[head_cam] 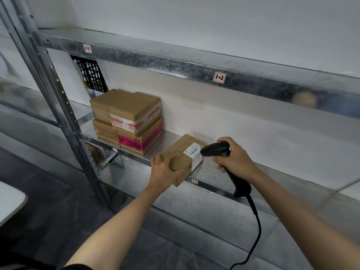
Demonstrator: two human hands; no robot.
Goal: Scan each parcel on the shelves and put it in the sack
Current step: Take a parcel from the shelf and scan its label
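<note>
A small brown cardboard parcel (182,152) lies at the front edge of the middle metal shelf (212,172). My left hand (164,170) grips its near left corner. A white barcode label (193,151) faces up on its right side. My right hand (233,158) holds a black corded scanner (216,149), its head right over the label. Further left on the same shelf stands a stack of two larger brown parcels (128,119), the lower one with pink tape. No sack is in view.
The upper shelf beam (194,69) carries tags "1-1" and "1-2". A black plastic crate (89,75) leans behind the stack. The steel upright (64,106) stands at left. A lower shelf (214,207) runs below. The scanner's cable (256,230) hangs down. A white surface edge (9,201) shows far left.
</note>
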